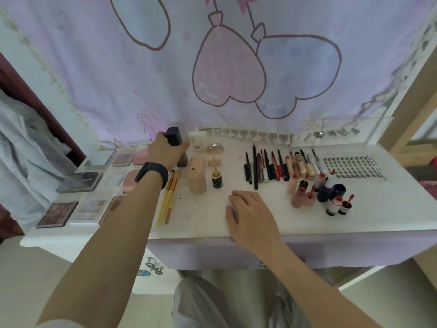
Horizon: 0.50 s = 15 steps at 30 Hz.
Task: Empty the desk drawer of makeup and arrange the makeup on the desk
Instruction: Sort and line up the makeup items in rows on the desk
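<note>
My left hand (165,151) grips a bottle with a black square cap (174,136) upright at the back left of the white desk (354,216). My right hand (248,214) rests flat on the desk near its front edge, holding nothing. Beside the held bottle stand a white jar (198,139), a pink bottle (197,162), a beige bottle (196,182) and a small dark bottle (216,180). Two yellow-handled brushes (168,200) lie beneath my left forearm. Pencils and lip tubes (279,166) lie in a row at the centre right. The drawer front (212,254) looks closed.
Eyeshadow palettes (80,182) and pink compacts cover the desk's left end. Small red and dark bottles (331,195) cluster at the right, behind them a lash tray (350,165). A heart-print curtain (227,67) hangs behind the desk. My knees are below the desk.
</note>
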Available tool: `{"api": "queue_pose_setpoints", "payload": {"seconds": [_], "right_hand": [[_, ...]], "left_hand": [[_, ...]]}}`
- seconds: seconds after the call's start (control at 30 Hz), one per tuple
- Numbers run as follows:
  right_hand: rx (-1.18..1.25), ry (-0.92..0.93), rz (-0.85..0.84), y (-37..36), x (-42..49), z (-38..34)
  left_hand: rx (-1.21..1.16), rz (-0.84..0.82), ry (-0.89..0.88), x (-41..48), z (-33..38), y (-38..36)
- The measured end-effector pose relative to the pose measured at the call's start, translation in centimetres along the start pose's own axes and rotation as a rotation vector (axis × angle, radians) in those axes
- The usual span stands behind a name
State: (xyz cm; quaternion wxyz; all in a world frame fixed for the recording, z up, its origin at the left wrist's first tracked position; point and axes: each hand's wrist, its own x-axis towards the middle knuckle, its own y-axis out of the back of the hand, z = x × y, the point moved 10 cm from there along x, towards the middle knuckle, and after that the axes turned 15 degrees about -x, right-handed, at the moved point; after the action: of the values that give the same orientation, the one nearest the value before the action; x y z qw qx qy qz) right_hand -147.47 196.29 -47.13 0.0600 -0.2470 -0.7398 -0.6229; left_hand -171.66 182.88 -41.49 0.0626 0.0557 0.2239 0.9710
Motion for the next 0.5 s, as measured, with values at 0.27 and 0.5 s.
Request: {"api": "queue_pose_setpoints", "payload": {"seconds": [0.27, 0.5], "right_hand": [[0.033, -0.011, 0.007, 0.3, 0.1, 0.1], [0.044, -0.005, -0.011, 0.3, 0.0, 0.1]], "left_hand": [[-0.171, 0.158, -0.027, -0.4, 0.1, 3.3], [-0.768, 0.172, -0.012, -4.4, 1.8, 6.5]]}}
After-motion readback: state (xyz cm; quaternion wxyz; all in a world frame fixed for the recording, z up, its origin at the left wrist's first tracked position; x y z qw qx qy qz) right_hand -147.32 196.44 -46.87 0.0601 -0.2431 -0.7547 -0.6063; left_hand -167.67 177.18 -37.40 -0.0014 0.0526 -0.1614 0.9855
